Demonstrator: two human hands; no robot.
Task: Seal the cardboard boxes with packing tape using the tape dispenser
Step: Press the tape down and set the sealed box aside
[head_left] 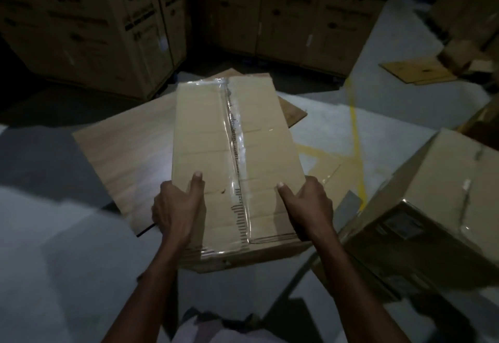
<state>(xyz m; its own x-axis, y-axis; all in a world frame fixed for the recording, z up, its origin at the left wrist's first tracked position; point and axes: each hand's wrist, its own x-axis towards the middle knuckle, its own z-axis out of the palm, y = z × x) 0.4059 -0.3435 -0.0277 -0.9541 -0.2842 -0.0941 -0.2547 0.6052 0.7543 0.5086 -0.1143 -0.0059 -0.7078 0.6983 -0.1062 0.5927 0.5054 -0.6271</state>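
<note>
I see both hands, left (176, 209) and right (307, 203), gripping the taped cardboard box (235, 153) by its sides, thumbs on top.

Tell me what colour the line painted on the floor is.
Yellow: the floor line runs right of the held box, clearest in the head view.

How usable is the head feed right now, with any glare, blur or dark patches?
Head view: dim overall; stacked cartons at the back nearly lost in shadow. Glare streaks the clear tape on the held box. Left hand and right hand readable. Edges smeared, wide-angle bending; side box soft.
</note>
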